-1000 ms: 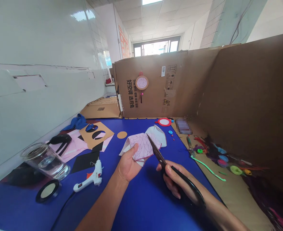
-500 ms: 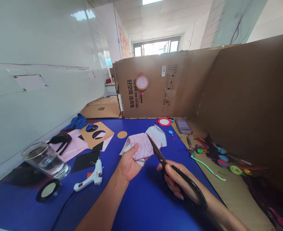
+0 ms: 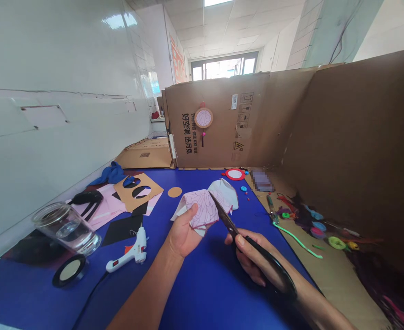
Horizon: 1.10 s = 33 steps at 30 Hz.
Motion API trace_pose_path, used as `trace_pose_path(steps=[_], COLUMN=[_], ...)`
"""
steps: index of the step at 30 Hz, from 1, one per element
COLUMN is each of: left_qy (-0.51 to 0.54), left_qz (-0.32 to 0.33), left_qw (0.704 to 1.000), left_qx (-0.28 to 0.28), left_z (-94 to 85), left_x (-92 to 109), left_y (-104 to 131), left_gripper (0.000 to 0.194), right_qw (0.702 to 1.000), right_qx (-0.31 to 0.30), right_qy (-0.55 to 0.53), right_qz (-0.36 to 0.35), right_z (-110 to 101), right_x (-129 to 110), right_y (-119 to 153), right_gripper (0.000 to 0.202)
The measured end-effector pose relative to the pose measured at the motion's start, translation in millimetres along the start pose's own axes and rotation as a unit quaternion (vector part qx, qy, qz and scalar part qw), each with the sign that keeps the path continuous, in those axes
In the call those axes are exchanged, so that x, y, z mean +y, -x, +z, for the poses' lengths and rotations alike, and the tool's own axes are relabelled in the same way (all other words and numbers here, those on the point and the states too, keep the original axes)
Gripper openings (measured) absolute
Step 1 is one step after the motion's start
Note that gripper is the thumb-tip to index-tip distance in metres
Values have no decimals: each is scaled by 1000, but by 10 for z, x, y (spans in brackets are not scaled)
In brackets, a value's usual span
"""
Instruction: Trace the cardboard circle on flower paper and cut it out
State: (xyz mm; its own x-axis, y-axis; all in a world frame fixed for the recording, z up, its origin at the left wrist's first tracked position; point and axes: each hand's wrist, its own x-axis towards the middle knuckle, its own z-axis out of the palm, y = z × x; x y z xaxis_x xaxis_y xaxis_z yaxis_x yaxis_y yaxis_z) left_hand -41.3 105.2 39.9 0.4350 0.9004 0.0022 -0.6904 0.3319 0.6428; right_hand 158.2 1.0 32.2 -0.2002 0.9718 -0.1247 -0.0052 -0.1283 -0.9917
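Changes over the last second are slight, and we judge the work on the cloth to have advanced little, if at all. Largest first: our whole view has shifted marginally, carrying the brown cardboard panel [image 3: 253,137] and the blue-topped counter [image 3: 195,298] with it. The lower fingers of our right grip [image 3: 257,256] sit a little lower than before, and the looped handle has moved slightly with them.

That grip is closed around the black-handled metal scissors [image 3: 231,226]. The blades point up and away from us, lying against the cloth's right side; we cannot tell whether fabric sits between them. Our left grip [image 3: 183,236] is pinched shut on the pink-and-white patterned cloth with red edging [image 3: 202,208], thumb above and fingers beneath. The cloth is held above the counter, in front of us, and has barely altered in shape.

Left of it, the white glue gun [image 3: 131,253] lies unheld. Beyond the cloth, to its left, the flat tan disc [image 3: 175,192] shows no change against the earlier frame.
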Motion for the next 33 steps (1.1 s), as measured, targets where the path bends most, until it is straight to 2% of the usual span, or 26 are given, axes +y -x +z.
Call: trace_pose_path(steps=[10, 22, 28, 33], left_qy=[1, -7, -54, -80], left_qz=[1, 4, 42, 45], left_qw=[1000, 1000, 997, 996], left_qx=[5, 20, 24, 21], left_z=[-2, 12, 20, 30], left_x=[-5, -38, -80, -106], left_y=[-4, -26, -30, -42], left_gripper=[66, 62, 74, 80], right_qw=[999, 999, 999, 999], right_qx=[-23, -26, -18, -26], right_qy=[13, 7, 13, -2], right_qz=[-33, -29, -26, -29], right_z=[-44, -49, -27, -16], right_x=[125, 77, 106, 182], right_y=[-22, -52, -44, -61], right_gripper=[71, 74, 72, 70])
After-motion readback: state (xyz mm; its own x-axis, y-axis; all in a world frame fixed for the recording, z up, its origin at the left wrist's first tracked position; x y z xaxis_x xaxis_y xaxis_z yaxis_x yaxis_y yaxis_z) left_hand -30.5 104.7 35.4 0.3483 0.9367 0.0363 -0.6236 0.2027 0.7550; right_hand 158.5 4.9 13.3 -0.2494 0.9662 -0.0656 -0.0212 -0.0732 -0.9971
